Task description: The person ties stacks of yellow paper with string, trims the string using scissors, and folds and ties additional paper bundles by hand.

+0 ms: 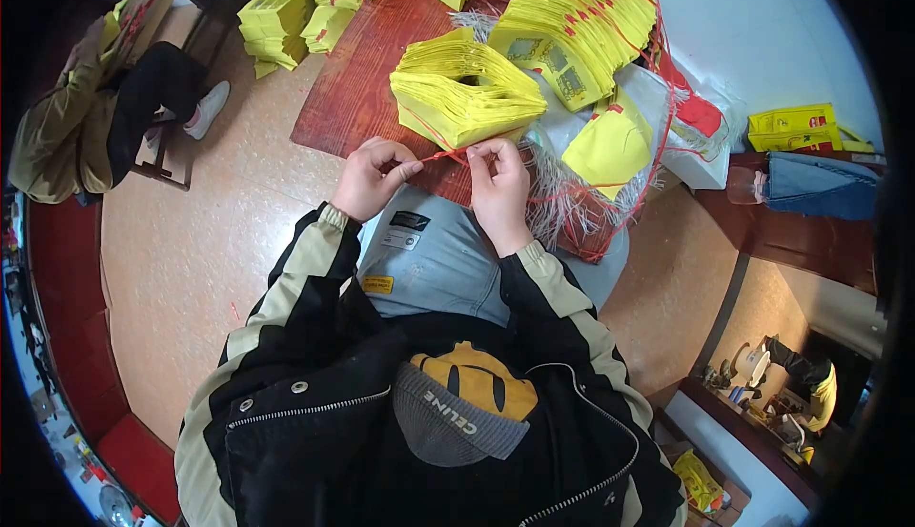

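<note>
Between my two hands runs a red string [444, 154], near the front edge of the dark red table [343, 89]. My left hand [370, 178] pinches one part of it between thumb and fingers. A short way to the right, my right hand [498, 184] is closed on the string too. Just beyond my fingers stands a bundle of folded yellow paper bags [467, 98], with a red strand down its near side. To the right lie a single yellow piece [610, 151] and a tangle of whitish strings [562, 189].
A long stack of yellow bags [581, 27] lies at the back right, with loose red strings around it. More yellow stacks [276, 27] stand at the back left. Another person [114, 117] sits at the left. Folded jeans [822, 184] lie on a ledge at the right.
</note>
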`<state>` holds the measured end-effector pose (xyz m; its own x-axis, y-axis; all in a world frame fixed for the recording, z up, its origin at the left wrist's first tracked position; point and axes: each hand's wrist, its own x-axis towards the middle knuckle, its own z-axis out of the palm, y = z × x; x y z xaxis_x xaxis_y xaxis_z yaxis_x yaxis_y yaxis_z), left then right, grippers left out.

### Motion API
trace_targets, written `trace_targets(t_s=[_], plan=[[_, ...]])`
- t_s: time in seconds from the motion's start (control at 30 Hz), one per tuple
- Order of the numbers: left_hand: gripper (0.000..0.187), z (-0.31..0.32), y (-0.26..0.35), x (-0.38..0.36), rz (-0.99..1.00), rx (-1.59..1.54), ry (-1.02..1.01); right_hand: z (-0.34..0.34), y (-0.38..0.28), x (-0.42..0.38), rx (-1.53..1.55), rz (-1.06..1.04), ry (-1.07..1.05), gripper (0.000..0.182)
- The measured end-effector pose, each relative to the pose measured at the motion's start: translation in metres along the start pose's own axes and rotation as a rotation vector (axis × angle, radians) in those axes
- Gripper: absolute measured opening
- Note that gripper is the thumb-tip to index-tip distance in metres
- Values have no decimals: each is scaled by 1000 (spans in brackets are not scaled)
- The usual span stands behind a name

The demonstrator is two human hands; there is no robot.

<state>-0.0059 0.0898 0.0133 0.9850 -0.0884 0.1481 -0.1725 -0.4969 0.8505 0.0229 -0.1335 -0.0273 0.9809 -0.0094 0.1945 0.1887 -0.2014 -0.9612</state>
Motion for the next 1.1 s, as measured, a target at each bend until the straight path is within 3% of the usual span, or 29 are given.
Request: trace_targets(t_s=[0.4, 1.1], plan=[[15, -6, -6, 7, 94, 118, 12, 2, 1, 3, 313, 29, 54, 21], [17, -6, -14, 7, 148, 212, 27, 1, 1, 4, 232, -44, 103, 35]])
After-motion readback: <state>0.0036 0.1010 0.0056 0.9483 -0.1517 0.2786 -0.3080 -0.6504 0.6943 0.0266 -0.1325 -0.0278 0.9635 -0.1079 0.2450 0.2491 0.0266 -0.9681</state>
